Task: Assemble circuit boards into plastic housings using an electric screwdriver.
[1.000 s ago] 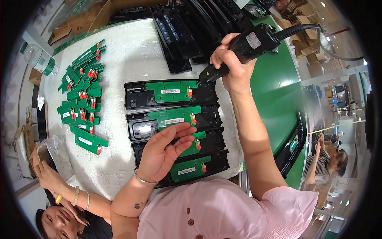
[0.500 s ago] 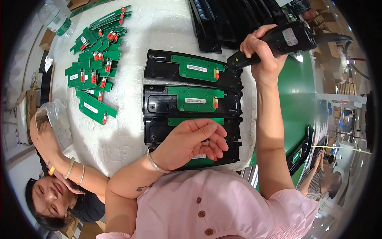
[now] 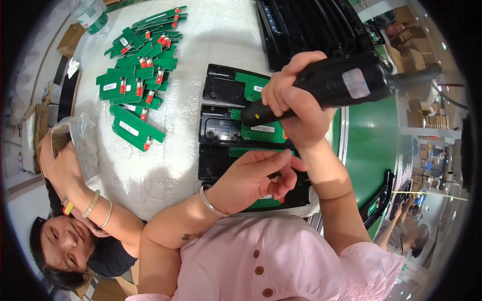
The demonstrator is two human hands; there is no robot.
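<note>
My right hand (image 3: pixel 301 103) is wrapped round a black electric screwdriver (image 3: pixel 326 83), its cable running off to the right. The screwdriver's nose points down at the upper left corner of a green circuit board (image 3: pixel 261 131) in the second black plastic panel (image 3: pixel 213 126); the bit itself is hidden. Beyond it lies another black panel (image 3: pixel 221 90) with a similar board (image 3: pixel 251 83). My left hand (image 3: pixel 258 178) hovers palm-up over the nearer panels (image 3: pixel 210 163), fingers curled; small dark bits seem to lie in them, too small to name.
Loose green circuit boards (image 3: pixel 133 83) with red-and-white connectors are heaped at the left of the white-covered table (image 3: pixel 175 185). Stacked black panels (image 3: pixel 311 30) stand at the back. A plastic bottle (image 3: pixel 93 20) is far left, a green work surface (image 3: pixel 369 135) right. A person (image 3: pixel 63 246) sits at the left.
My right hand has brought the screwdriver left and nearer, from the right end of the farthest panel's board to the second board's left corner. The view has shifted slightly; my left hand stays curled.
</note>
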